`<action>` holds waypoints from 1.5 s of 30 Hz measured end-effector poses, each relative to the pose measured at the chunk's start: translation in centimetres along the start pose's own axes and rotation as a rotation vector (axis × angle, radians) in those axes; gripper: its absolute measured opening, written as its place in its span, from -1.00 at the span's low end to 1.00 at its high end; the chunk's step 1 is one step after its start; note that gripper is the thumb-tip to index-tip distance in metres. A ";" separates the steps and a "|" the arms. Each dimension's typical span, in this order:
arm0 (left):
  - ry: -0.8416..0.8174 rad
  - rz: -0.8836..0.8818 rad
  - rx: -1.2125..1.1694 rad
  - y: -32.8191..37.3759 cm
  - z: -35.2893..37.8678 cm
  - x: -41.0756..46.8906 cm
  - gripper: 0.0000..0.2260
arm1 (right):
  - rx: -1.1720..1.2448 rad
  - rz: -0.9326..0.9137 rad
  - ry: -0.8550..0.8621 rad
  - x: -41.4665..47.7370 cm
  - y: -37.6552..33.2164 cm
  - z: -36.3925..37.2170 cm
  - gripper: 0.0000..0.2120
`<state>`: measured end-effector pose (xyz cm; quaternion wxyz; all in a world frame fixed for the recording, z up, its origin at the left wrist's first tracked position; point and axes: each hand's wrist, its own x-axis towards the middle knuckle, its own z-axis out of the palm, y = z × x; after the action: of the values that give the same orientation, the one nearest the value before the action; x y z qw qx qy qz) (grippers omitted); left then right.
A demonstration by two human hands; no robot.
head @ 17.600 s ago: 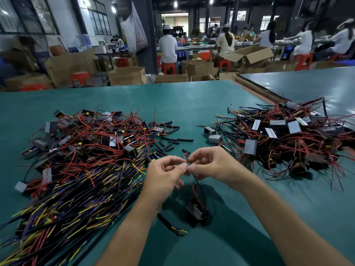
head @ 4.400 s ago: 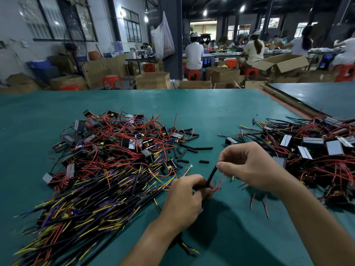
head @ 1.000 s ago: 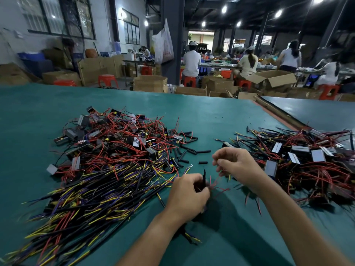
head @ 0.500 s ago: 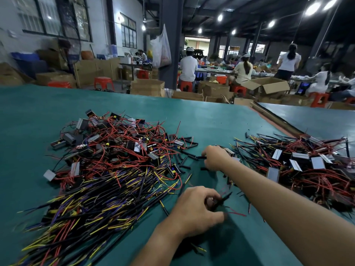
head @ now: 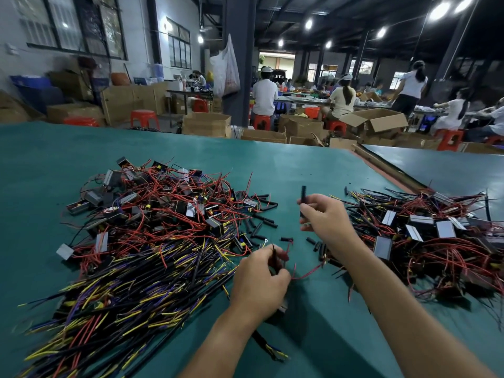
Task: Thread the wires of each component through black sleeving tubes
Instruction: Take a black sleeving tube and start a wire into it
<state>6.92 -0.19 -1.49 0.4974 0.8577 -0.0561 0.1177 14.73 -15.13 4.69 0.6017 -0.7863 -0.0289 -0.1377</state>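
My left hand (head: 260, 282) is closed around a small component whose red wires (head: 302, 274) stick out to the right over the green table (head: 300, 165). The component's body is mostly hidden under my palm. My right hand (head: 326, 218) is raised a little above the table and pinches a short black sleeving tube (head: 303, 197) upright between thumb and fingers. Several loose black tubes (head: 261, 214) lie scattered between the two piles, just beyond my hands.
A big pile of components with red, yellow and purple wires (head: 152, 233) fills the left. A second pile (head: 425, 236) lies on the right. A table seam (head: 381, 165) runs diagonally at the right. Workers, boxes and red stools stand beyond the far edge.
My right hand has come back from the loose tubes with a black tube pinched in it, lifted off the table. My left hand has stayed put on the component.
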 end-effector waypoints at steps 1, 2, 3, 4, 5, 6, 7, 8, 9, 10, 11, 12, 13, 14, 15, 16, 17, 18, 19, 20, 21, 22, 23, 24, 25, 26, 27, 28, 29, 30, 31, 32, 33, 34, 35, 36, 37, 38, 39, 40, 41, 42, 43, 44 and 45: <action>0.012 -0.020 -0.009 0.1 0.0 0.1 -0.93 | 0.071 -0.055 0.039 -1.4 -0.2 -0.4 -0.85; 0.022 -0.034 -0.023 0.2 0.1 0.2 -0.95 | 0.086 -0.117 0.064 -2.8 -0.2 -0.5 -0.84; 0.030 -0.042 -0.041 0.4 0.1 0.3 -0.95 | 0.061 -0.168 0.067 -3.8 -0.2 -0.5 -0.84; 0.037 -0.047 -0.055 0.4 0.2 0.5 -0.91 | 0.018 -0.199 0.051 -4.5 -0.1 -0.4 -0.84; 0.035 -0.054 -0.063 0.4 0.3 0.6 -0.88 | -0.017 -0.210 0.026 -4.9 -0.1 -0.3 -0.85; 0.033 -0.051 -0.066 0.5 0.4 0.5 -0.86 | -0.024 -0.207 0.008 -5.2 0.1 -0.3 -0.85; 0.036 -0.041 -0.067 0.5 0.4 0.5 -0.84 | -0.009 -0.196 0.002 -5.2 0.1 -0.5 -0.85; 0.043 -0.032 -0.071 0.6 0.5 0.5 -0.84 | 0.016 -0.182 -0.002 -5.1 0.2 -0.7 -0.86; 0.048 -0.024 -0.079 0.7 0.5 0.5 -0.83 | 0.035 -0.165 -0.013 -5.1 0.2 -0.8 -0.86; 0.054 -0.017 -0.090 0.7 0.5 0.5 -0.82 | 0.055 -0.148 -0.031 -5.1 0.2 -0.9 -0.87; 0.057 -0.011 -0.102 0.8 0.5 0.5 -0.82 | 0.081 -0.132 -0.054 -5.1 0.1 -1.0 -0.87; 0.054 -0.010 -0.113 0.9 0.5 0.5 -0.82 | 0.106 -0.120 -0.077 -5.2 0.0 -1.1 -0.87; 0.044 -0.011 -0.125 0.9 0.5 0.5 -0.84 | 0.115 -0.117 -0.096 -5.2 -0.1 -1.1 -0.86; 0.033 -0.015 -0.139 1.0 0.5 0.5 -0.85 | 0.097 -0.124 -0.116 -5.2 -0.1 -1.2 -0.86; 0.025 -0.017 -0.154 1.1 0.5 0.4 -0.84 | 0.042 -0.143 -0.134 -5.3 -0.1 -1.3 -0.87; 0.022 -0.014 -0.169 1.2 0.5 0.4 -0.82 | -0.037 -0.172 -0.150 -5.3 0.0 -1.3 -0.90; 0.018 -0.009 -0.180 1.2 0.6 0.3 -0.80 | -0.115 -0.206 -0.165 -5.4 0.0 -1.5 -0.93; 0.015 -0.002 -0.188 1.2 0.6 0.3 -0.78 | -0.175 -0.238 -0.176 -5.6 0.1 -1.5 -0.94; 0.009 0.006 -0.195 1.2 0.6 0.2 -0.78 | -0.206 -0.259 -0.182 -5.7 0.1 -1.5 -0.94; 0.001 0.013 -0.206 1.2 0.6 0.1 -0.78 | -0.215 -0.269 -0.185 -5.8 0.1 -1.4 -0.94; -0.007 0.017 -0.217 1.2 0.6 0.1 -0.79 | -0.219 -0.273 -0.182 -5.9 0.1 -1.4 -0.94; -0.006 0.020 -0.218 1.2 0.6 0.1 -0.79 | -0.223 -0.277 -0.172 -6.0 0.1 -1.3 -0.93; 0.004 0.028 -0.207 1.2 0.5 0.1 -0.80 | -0.229 -0.281 -0.154 -6.0 0.2 -1.2 -0.92; 0.019 0.039 -0.190 1.2 0.4 0.2 -0.80 | -0.237 -0.286 -0.134 -6.0 0.2 -1.1 -0.92; 0.034 0.052 -0.171 1.2 0.4 0.2 -0.80 | -0.245 -0.289 -0.116 -6.0 0.2 -1.1 -0.91; 0.051 0.064 -0.152 1.3 0.4 0.2 -0.80 | -0.250 -0.289 -0.105 -5.9 0.2 -1.1 -0.91; 0.069 0.076 -0.137 1.3 0.3 0.2 -0.79 | -0.248 -0.289 -0.102 -5.9 0.2 -1.1 -0.90; 0.084 0.082 -0.127 1.4 0.2 0.2 -0.79 | -0.241 -0.288 -0.107 -5.9 0.1 -1.2 -0.90; 0.095 0.085 -0.124 1.4 0.2 0.1 -0.79 | -0.233 -0.285 -0.122 -5.9 0.0 -1.3 -0.89; 0.105 0.085 -0.125 1.6 0.1 0.0 -0.79 | -0.220 -0.278 -0.146 -5.9 -0.1 -1.4 -0.89; 0.114 0.085 -0.127 1.7 0.1 -0.1 -0.79 | -0.206 -0.271 -0.175 -5.8 -0.2 -1.5 -0.89; 0.119 0.087 -0.124 1.8 0.0 -0.1 -0.78 | -0.198 -0.267 -0.201 -5.8 -0.2 -1.5 -0.89; 0.117 0.090 -0.114 1.9 0.0 -0.2 -0.77 | -0.199 -0.269 -0.216 -5.9 -0.2 -1.5 -0.89; 0.112 0.092 -0.096 1.8 0.0 -0.2 -0.76 | -0.208 -0.274 -0.222 -5.9 -0.2 -1.4 -0.90; 0.105 0.093 -0.078 1.8 0.0 -0.2 -0.74 | -0.221 -0.281 -0.221 -6.0 -0.1 -1.4 -0.90; 0.096 0.095 -0.070 1.7 0.0 -0.3 -0.73 | -0.236 -0.290 -0.216 -6.0 -0.1 -1.3 -0.90; 0.085 0.100 -0.077 1.6 0.0 -0.3 -0.73 | -0.249 -0.298 -0.211 -6.1 -0.1 -1.3 -0.89; 0.071 0.106 -0.089 1.6 0.1 -0.3 -0.72 | -0.256 -0.303 -0.207 -6.1 0.0 -1.4 -0.86; 0.059 0.108 -0.098 1.7 0.1 -0.2 -0.72 | -0.260 -0.305 -0.206 -6.1 0.0 -1.4 -0.84; 0.051 0.109 -0.103 1.7 0.2 -0.2 -0.73 | -0.263 -0.304 -0.212 -6.0 0.0 -1.5 -0.83; 0.047 0.110 -0.109 1.8 0.2 -0.2 -0.74 | -0.253 -0.297 -0.224 -6.0 -0.1 -1.6 -0.83; 0.040 0.111 -0.119 1.8 0.2 -0.1 -0.77 | -0.223 -0.278 -0.240 -5.9 -0.2 -1.7 -0.84; 0.033 0.108 -0.133 1.7 0.2 -0.1 -0.81 | -0.176 -0.247 -0.256 -5.9 -0.3 -1.7 -0.85; 0.025 0.101 -0.152 1.7 0.1 0.0 -0.85 | -0.128 -0.207 -0.272 -5.8 -0.4 -1.7 -0.85; 0.017 0.091 -0.167 1.7 0.1 0.0 -0.87 | -0.081 -0.165 -0.290 -5.8 -0.5 -1.6 -0.84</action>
<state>6.54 -1.08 -0.14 0.5618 0.8087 -0.1004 0.1426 8.76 -15.84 4.12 0.5458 -0.8163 -0.1744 -0.0727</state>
